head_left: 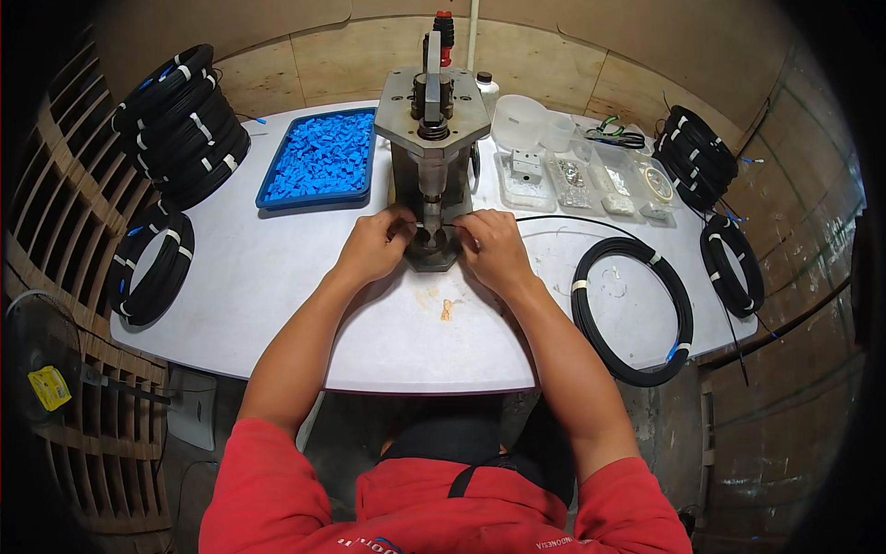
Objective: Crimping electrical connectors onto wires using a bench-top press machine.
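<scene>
Pinching a thin black cable point(554, 222) at the foot of the small metal press point(431, 148) — both the left hand point(374, 245) and right hand point(494, 249) are closed on it, the cable trailing right to a black coil point(637, 309) on the white table point(277, 277).

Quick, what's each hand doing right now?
Left hand: pinched shut on the thin black cable at the grey metal bench press.
Right hand: pinched shut on the same cable.
</scene>
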### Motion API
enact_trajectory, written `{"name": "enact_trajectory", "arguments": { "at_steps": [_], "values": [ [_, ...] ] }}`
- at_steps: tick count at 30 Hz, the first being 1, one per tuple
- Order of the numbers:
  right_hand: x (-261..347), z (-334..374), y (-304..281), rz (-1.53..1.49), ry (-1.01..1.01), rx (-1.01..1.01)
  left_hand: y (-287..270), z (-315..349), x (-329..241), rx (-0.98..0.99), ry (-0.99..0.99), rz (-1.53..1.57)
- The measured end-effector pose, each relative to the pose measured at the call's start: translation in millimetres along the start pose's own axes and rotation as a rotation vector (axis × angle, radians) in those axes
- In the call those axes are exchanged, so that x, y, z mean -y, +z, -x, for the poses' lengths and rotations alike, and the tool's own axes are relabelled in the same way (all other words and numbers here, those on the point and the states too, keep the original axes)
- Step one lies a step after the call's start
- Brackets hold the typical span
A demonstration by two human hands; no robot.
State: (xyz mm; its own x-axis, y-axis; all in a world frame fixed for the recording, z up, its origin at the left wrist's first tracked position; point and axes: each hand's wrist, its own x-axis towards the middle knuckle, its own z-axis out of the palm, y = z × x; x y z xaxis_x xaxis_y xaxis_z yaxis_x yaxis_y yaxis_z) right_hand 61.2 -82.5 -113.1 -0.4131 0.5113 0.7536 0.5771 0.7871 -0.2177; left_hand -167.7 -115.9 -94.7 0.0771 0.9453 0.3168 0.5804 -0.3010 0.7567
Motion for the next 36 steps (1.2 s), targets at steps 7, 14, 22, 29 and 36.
{"name": "enact_trajectory", "arguments": {
  "at_steps": [7,14,22,29,36],
  "values": [
    [0.6,-0.5,0.2,0.012,0.002,0.002,-1.2,0.0,-0.1,0.011,0.012,-0.013],
    [0.0,-0.4,0.1,0.018,-0.001,0.012,1.3,0.2,0.8,-0.009,-0.01,-0.036],
    [-0.8,0.1,0.4,0.023,0.002,0.02,1.2,-0.3,2.5,-0.001,0.033,-0.046],
    [-0.1,-0.3,0.5,0.011,0.004,0.015,2.0,-0.2,4.3,-0.003,0.03,-0.057],
    [1.0,-0.4,-0.9,0.014,0.031,0.044,1.2,1.0,0.6,-0.016,0.054,-0.037]
  ]
}}
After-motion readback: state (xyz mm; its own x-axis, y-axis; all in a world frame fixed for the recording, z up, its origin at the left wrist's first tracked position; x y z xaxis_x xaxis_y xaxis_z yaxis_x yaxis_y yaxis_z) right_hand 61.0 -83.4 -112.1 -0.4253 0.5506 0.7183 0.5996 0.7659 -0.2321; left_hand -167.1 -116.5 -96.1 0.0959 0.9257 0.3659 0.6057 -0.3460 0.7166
